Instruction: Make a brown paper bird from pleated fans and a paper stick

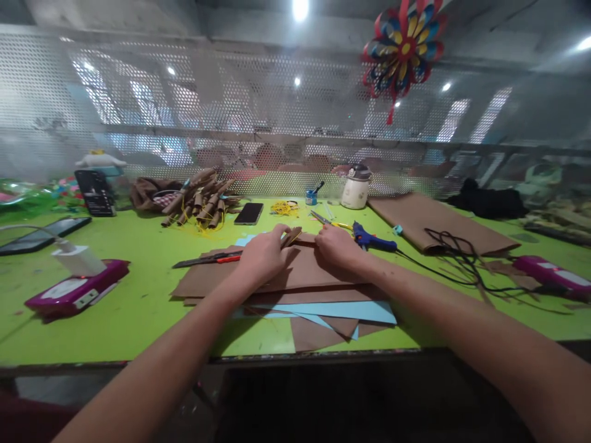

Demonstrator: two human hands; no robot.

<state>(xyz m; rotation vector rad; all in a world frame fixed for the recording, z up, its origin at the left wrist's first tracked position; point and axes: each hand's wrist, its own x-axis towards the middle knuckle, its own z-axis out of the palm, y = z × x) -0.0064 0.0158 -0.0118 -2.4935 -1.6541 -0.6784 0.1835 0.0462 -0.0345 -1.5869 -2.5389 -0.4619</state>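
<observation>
My left hand and my right hand rest on a stack of brown paper sheets on the green table. Both hands have their fingers curled on a folded, pleated strip of brown paper at the stack's far edge. Light blue paper sheets stick out from under the brown stack on the near side. A long dark ruler or blade with a red part lies just left of my left hand.
A blue glue gun with a black cord and yellow-handled scissors lie right of my hands. Rolled brown paper tubes, a phone, a white jar, a large brown sheet and pink boxes surround them.
</observation>
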